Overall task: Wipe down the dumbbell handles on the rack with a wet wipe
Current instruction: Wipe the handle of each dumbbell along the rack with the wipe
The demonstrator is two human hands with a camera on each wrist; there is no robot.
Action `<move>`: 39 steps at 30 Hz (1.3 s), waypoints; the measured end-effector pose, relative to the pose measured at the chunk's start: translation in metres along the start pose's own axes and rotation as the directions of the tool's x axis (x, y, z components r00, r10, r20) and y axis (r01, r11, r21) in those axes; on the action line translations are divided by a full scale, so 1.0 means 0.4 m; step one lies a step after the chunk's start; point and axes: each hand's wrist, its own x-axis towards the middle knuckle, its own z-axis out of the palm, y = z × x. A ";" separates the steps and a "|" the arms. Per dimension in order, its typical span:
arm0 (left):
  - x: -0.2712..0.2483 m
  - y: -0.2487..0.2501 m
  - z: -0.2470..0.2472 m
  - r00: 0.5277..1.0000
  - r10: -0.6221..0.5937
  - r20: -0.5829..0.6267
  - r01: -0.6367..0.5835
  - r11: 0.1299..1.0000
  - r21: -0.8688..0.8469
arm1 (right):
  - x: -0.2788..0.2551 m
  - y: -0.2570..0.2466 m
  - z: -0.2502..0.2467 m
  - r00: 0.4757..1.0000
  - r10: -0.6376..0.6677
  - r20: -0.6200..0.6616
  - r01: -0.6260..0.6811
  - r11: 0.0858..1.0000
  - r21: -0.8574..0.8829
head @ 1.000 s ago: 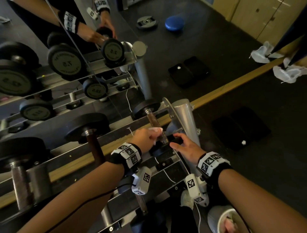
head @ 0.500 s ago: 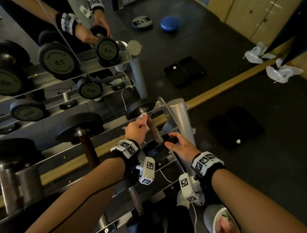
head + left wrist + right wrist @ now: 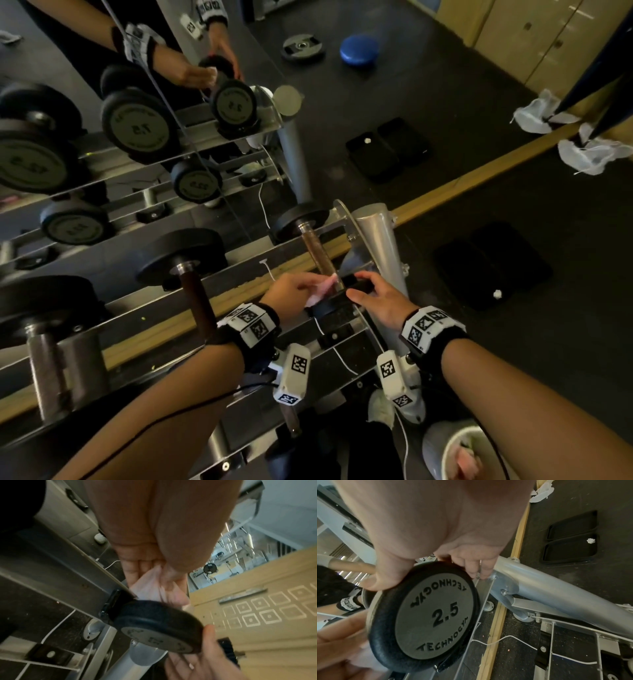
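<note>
A small 2.5 dumbbell lies across the right end of the rack (image 3: 239,260), its brown handle (image 3: 317,251) running toward the mirror. My left hand (image 3: 294,291) pinches a pale pink wet wipe (image 3: 320,289) at the near end of that handle; in the left wrist view the wipe (image 3: 154,588) bunches between thumb and fingers just above the near black head (image 3: 159,626). My right hand (image 3: 373,294) grips the rim of that near head (image 3: 426,622), thumb on one side and fingers on the other.
A bigger dumbbell (image 3: 191,274) and a steel-handled one (image 3: 44,363) sit to the left on the rack. The silver rack post (image 3: 376,246) stands right beside my right hand. A tub of wipes (image 3: 459,452) is at the bottom right. Crumpled cloths (image 3: 589,150) lie on the floor.
My left hand has slid the wipe back down the handle, from the far end near the mirror to the near end. The right hand has kept its hold on the near head.
</note>
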 end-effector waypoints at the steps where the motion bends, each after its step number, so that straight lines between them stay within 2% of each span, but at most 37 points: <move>1: -0.004 0.002 -0.008 0.998 -0.005 -0.056 0.001 0.998 -0.067 | -0.002 -0.007 -0.004 1.000 0.010 0.018 -0.010 1.000 -0.019; 3: -0.018 0.012 -0.021 0.993 -0.034 -0.115 0.014 0.985 -0.172 | -0.003 -0.027 -0.014 0.998 0.019 0.053 -0.015 0.997 -0.081; 5: -0.027 0.018 -0.025 0.987 -0.018 -0.159 -0.006 0.989 -0.150 | -0.004 -0.059 -0.025 0.997 -0.048 0.054 0.055 0.989 -0.138; 8: -0.031 0.033 -0.023 0.976 0.014 -0.216 -0.051 0.985 -0.166 | -0.011 -0.125 -0.033 0.975 -0.206 0.082 0.214 0.972 -0.096; 12: -0.011 0.042 -0.016 0.953 -0.005 -0.303 -0.065 0.973 -0.221 | 0.008 -0.188 -0.031 0.950 -0.291 0.113 0.302 0.950 -0.086; 15: 0.003 0.040 -0.006 0.923 -0.056 -0.379 -0.039 0.970 -0.238 | 0.030 -0.206 -0.029 0.954 -0.288 0.087 0.291 0.956 -0.035; 17: 0.009 0.035 0.000 0.904 -0.130 -0.407 -0.010 0.946 -0.324 | 0.048 -0.213 -0.042 0.962 -0.270 0.045 0.270 0.963 -0.001; 20: 0.005 0.019 0.008 0.896 -0.233 -0.379 0.056 0.904 -0.423 | 0.094 -0.206 -0.084 0.972 -0.218 -0.092 0.215 0.976 -0.038; 22: -0.002 0.002 0.013 0.899 -0.241 -0.366 0.081 0.912 -0.402 | 0.129 -0.198 -0.109 0.968 -0.174 -0.179 0.162 0.984 -0.081; 24: -0.010 -0.010 0.018 0.904 -0.244 -0.351 0.096 0.916 -0.391 | 0.166 -0.191 -0.122 0.974 -0.114 -0.195 0.096 0.990 -0.100; 27: -0.020 -0.020 0.027 0.906 -0.288 -0.310 0.134 0.890 -0.436 | 0.222 -0.194 -0.116 0.993 -0.077 -0.087 0.069 0.994 -0.086; 30: -0.023 -0.027 0.050 0.918 -0.333 -0.217 0.192 0.850 -0.490 | 0.259 -0.217 -0.089 0.993 -0.117 -0.004 0.117 0.993 0.007; 32: -0.024 -0.032 0.066 0.915 -0.347 -0.206 0.213 0.848 -0.484 | 0.277 -0.228 -0.067 0.991 -0.118 0.070 0.114 0.992 0.055; 35: -0.028 -0.042 0.075 0.905 -0.358 -0.231 0.220 0.857 -0.467 | 0.271 -0.221 -0.041 0.970 -0.136 0.203 0.118 0.988 0.100; 39: -0.033 -0.042 0.068 0.913 -0.355 -0.203 0.230 0.857 -0.461 | 0.233 -0.171 -0.068 0.935 -0.138 0.327 0.129 0.990 0.050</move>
